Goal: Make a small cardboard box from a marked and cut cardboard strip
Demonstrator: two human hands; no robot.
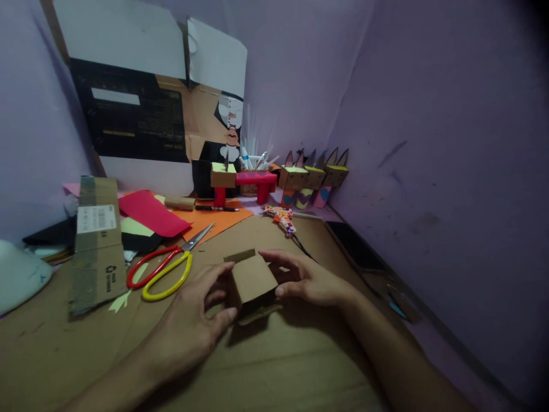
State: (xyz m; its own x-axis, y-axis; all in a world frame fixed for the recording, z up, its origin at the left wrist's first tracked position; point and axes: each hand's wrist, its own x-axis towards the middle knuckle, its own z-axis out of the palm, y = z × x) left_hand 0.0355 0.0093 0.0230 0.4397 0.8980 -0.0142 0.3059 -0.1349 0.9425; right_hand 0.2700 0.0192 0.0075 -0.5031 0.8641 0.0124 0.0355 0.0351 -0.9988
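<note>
A small brown cardboard box with flaps standing out at its far and near edges is between my two hands, over the cardboard-covered table. My left hand grips its left side, with the thumb at the near corner and the fingers at the far one. On the right side, my right hand has its thumb against the near corner and its fingers by the far edge. Scissors with one red and one yellow handle lie left of the box, their blades apart.
A flattened cardboard strip lies at left, near pink paper and orange paper. Behind are box-headed figures and a large unfolded carton. A patterned glue gun and a dark tablet-like object are at right.
</note>
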